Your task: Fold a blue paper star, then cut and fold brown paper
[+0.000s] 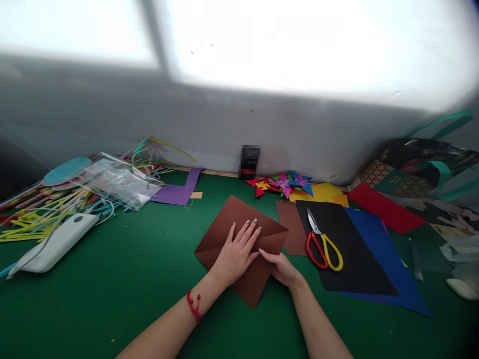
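A square brown sheet of paper point(217, 237) lies turned cornerwise on the green table, with a crease running across it. My left hand point(235, 254) rests flat on the middle of the sheet, fingers stretched out, a red cord bracelet on its wrist. At the sheet's right edge, my right hand point(282, 268) pinches the paper with the thumb on top; its other fingers are partly hidden underneath. Just right of it, scissors point(325, 249) with one red and one yellow handle lie on black paper point(355, 259). Another brown piece point(294, 239) sits partly under the black paper.
Folded paper stars point(286, 184) and yellow paper point(325, 191) lie at the back. Blue paper point(415, 299) and a red piece point(385, 207) are on the right. A white glue gun-like device point(60, 244), a clear plastic bag point(123, 184) and colourful strips fill the left side.
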`<state>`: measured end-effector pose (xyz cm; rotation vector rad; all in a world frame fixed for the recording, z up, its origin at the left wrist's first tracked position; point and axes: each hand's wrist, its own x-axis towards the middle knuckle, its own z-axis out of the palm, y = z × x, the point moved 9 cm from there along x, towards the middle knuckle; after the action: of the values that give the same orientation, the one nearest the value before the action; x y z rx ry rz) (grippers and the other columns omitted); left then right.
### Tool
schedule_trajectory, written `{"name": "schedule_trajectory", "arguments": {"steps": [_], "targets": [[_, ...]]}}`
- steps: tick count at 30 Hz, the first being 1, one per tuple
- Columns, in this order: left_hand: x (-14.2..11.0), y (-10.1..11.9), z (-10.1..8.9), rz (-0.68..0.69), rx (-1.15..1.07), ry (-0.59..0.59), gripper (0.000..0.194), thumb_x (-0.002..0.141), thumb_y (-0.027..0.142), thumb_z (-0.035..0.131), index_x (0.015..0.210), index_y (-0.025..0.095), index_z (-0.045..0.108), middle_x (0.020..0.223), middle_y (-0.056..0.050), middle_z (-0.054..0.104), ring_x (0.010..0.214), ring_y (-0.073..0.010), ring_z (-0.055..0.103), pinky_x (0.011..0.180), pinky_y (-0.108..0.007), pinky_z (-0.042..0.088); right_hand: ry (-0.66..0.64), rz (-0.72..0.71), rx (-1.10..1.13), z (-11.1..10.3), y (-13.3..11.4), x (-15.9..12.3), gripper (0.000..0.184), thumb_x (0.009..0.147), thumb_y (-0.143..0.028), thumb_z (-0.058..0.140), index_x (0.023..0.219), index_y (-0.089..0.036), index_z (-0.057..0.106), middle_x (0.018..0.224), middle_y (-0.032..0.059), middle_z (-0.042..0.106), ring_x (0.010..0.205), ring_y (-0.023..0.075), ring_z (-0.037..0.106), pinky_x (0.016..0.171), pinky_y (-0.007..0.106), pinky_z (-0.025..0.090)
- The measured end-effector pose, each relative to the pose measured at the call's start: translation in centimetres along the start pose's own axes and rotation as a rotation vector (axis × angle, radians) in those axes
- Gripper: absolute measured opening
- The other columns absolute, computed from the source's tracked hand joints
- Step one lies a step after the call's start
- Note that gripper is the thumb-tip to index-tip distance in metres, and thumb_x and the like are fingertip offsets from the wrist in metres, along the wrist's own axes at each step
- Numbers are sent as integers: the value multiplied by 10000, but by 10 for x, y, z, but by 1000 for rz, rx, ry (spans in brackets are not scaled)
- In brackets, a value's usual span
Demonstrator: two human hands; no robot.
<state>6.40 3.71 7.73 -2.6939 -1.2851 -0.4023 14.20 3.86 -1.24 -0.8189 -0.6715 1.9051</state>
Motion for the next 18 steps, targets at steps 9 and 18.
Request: {"name": "schedule_trajectory", "arguments": {"steps": [9,18], "targets": [[-4,2,6,29,-28,21,485,904,263,295,1365,166,181,1430,-34,191,1304,-192,181,1044,-416,234,-62,-9,12,4,2,0,404,761,-220,602,1159,-244,539,1164,33,581,1097,228,500,946,407,357],[-10,-21,-5,-44,-70,31,653,822,432,447,1369,193,182,1445,-84,123,1315,-270,92,1045,-502,115,93,-25,30,-23,-14,-2,319,744,-240,617,1059,-191,609,1074,54,634,1038,251,547,915,413,396]]}}
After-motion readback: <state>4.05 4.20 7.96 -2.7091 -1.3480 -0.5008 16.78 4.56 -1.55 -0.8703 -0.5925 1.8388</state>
